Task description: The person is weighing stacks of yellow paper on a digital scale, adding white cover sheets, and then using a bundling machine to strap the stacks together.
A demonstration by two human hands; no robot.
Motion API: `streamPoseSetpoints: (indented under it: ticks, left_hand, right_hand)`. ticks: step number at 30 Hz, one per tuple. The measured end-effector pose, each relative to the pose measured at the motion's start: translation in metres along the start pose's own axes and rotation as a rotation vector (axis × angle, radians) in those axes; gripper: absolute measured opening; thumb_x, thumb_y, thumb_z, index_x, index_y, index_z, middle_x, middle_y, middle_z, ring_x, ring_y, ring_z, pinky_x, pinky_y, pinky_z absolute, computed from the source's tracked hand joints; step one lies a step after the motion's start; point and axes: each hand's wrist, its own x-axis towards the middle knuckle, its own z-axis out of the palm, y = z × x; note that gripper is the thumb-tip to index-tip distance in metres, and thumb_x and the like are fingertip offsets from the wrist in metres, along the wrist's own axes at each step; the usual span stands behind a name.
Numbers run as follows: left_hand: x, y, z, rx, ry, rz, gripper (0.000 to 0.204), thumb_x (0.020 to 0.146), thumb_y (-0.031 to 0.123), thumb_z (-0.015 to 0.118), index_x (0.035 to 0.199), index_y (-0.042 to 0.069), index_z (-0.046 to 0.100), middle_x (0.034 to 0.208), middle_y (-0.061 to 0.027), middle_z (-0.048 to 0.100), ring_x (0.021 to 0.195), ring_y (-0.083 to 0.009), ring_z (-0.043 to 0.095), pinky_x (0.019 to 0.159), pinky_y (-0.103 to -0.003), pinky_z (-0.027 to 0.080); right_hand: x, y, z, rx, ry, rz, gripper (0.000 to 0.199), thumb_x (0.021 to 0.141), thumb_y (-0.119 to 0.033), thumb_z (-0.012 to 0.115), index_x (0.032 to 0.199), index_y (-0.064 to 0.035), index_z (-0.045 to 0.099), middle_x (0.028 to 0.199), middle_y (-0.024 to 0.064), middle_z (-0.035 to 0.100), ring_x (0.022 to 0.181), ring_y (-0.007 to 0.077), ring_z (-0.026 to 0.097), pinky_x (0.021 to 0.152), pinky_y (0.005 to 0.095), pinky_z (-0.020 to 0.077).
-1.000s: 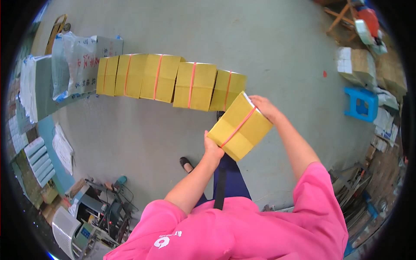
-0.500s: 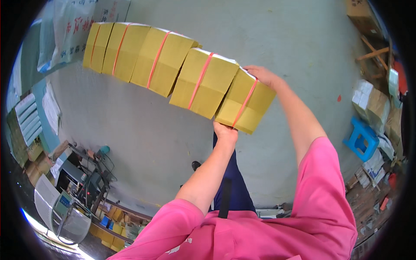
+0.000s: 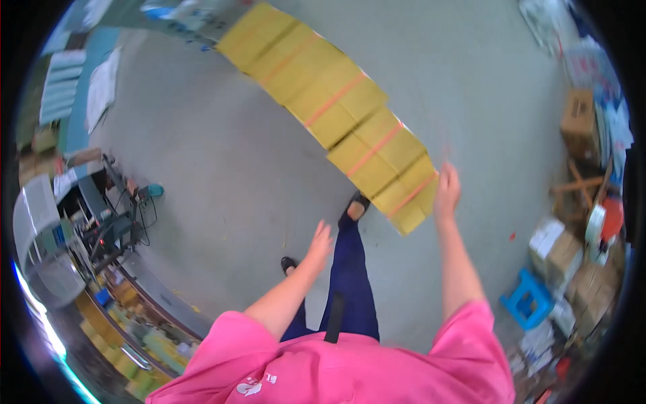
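Yellow banded bundles [image 3: 336, 108] form a row ahead, its near end just beside the outstretched right hand [image 3: 447, 192], contact unclear; the left hand [image 3: 319, 246], spread and empty, is apart from them.

Motion blur, lower-left glare, dark corners

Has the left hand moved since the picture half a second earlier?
Yes: judged against the row of yellow bundles, the left hand has come off the end bundle and is now apart, to its left.
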Motion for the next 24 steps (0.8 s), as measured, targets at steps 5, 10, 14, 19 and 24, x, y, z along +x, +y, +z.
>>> streamPoseSetpoints:
  ticks: [5, 10, 14, 19, 24]
  left_hand:
    - [-0.084, -0.039, -0.185, 0.015, 0.31, 0.013, 0.064, 0.092, 0.03, 0.054, 0.149, 0.013, 0.031, 0.122, -0.0103, 0.056, 0.089, -0.0187, 0.057, 0.07, -0.033, 0.049]
    - [-0.131, -0.102, -0.323, 0.085, 0.367, 0.026, 0.047, 0.095, 0.032, 0.05, 0.136, 0.007, 0.048, 0.108, -0.0106, 0.061, 0.074, -0.0172, 0.058, 0.056, -0.03, 0.049]
    - [-0.167, -0.133, -0.404, -0.081, 0.208, 0.099, 0.042, 0.095, 0.035, 0.051, 0.127, 0.009, 0.054, 0.108, -0.009, 0.062, 0.086, -0.0179, 0.06, 0.069, -0.032, 0.051]
    - [-0.219, -0.141, -0.511, -0.193, 0.138, 0.33, 0.046, 0.094, 0.045, 0.053, 0.126, 0.012, 0.057, 0.112, -0.0061, 0.062, 0.092, -0.0167, 0.061, 0.077, -0.033, 0.05]
    - [-0.283, -0.184, -0.657, -0.369, 0.42, 0.506, 0.056, 0.096, 0.048, 0.05, 0.134, 0.007, 0.05, 0.124, -0.0097, 0.06, 0.104, -0.0207, 0.061, 0.086, -0.034, 0.049]
  right_hand:
    - [-0.211, -0.006, 0.014, -0.014, -0.236, 0.016, 0.018, 0.098, -0.017, 0.05, 0.093, -0.0022, 0.06, 0.083, 0.0011, 0.057, 0.079, 0.0115, 0.052, 0.068, 0.0277, 0.0444]
    - [-0.409, 0.05, 0.048, -0.306, -0.313, 0.273, 0.031, 0.085, -0.022, 0.052, 0.101, -0.0033, 0.07, 0.099, 0.0214, 0.068, 0.097, 0.036, 0.064, 0.086, 0.0464, 0.048]
    - [-0.415, 0.241, 0.079, -1.159, -0.713, -0.48, 0.028, 0.087, -0.019, 0.048, 0.081, 0.0022, 0.066, 0.085, 0.0208, 0.067, 0.081, 0.0355, 0.064, 0.075, 0.0514, 0.0501]
    - [-0.424, 0.015, 0.296, -1.029, -0.888, -1.096, 0.027, 0.088, -0.019, 0.049, 0.085, 0.0022, 0.066, 0.087, 0.0199, 0.068, 0.079, 0.0343, 0.065, 0.073, 0.0505, 0.0511]
    - [-0.477, -0.138, 0.455, -0.952, -1.061, -1.644, 0.027, 0.089, -0.019, 0.05, 0.09, 0.0022, 0.065, 0.089, 0.0188, 0.068, 0.078, 0.0329, 0.066, 0.071, 0.0493, 0.0523]
